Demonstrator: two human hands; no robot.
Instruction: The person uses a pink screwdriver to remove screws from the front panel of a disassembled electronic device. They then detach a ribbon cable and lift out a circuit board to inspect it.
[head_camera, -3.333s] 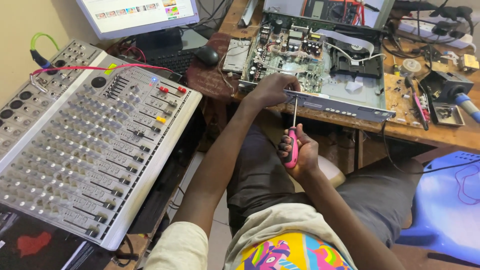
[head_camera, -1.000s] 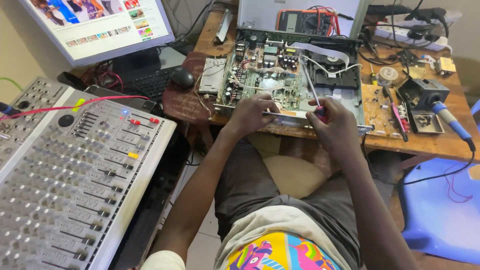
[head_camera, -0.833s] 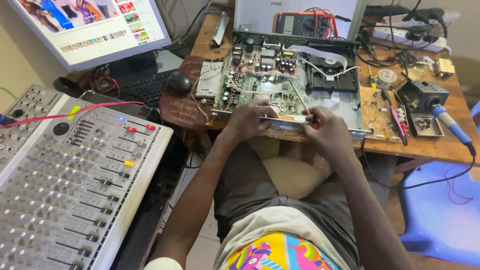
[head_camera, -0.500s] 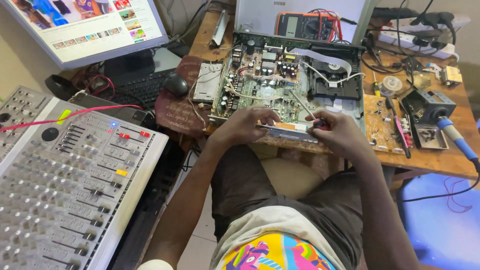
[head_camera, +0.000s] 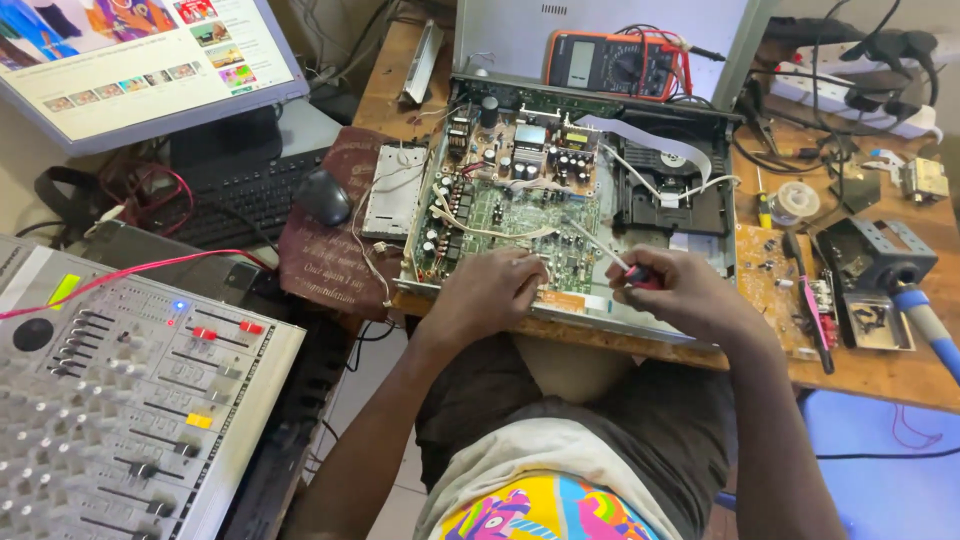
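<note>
1. Right hand (head_camera: 690, 295) has its grip clenched on a red-handled screwdriver (head_camera: 612, 258), tip angled down into the green circuit board (head_camera: 510, 215) of the opened player chassis (head_camera: 570, 190) on the wooden surface (head_camera: 880, 365).
2. Left hand (head_camera: 490, 290) rests palm-down, grasping nothing, on the board's front edge.
3. Risk, I'd say: the tip slips and gouges components.
4. Orange multimeter (head_camera: 610, 60) sits behind; no package labels readable.

An open disc player chassis (head_camera: 560, 200) lies flat on the wooden surface (head_camera: 870, 365), its green circuit board (head_camera: 505, 215) exposed. A red-handled screwdriver (head_camera: 618, 262) slants over the board, shaft pointing up-left.
</note>
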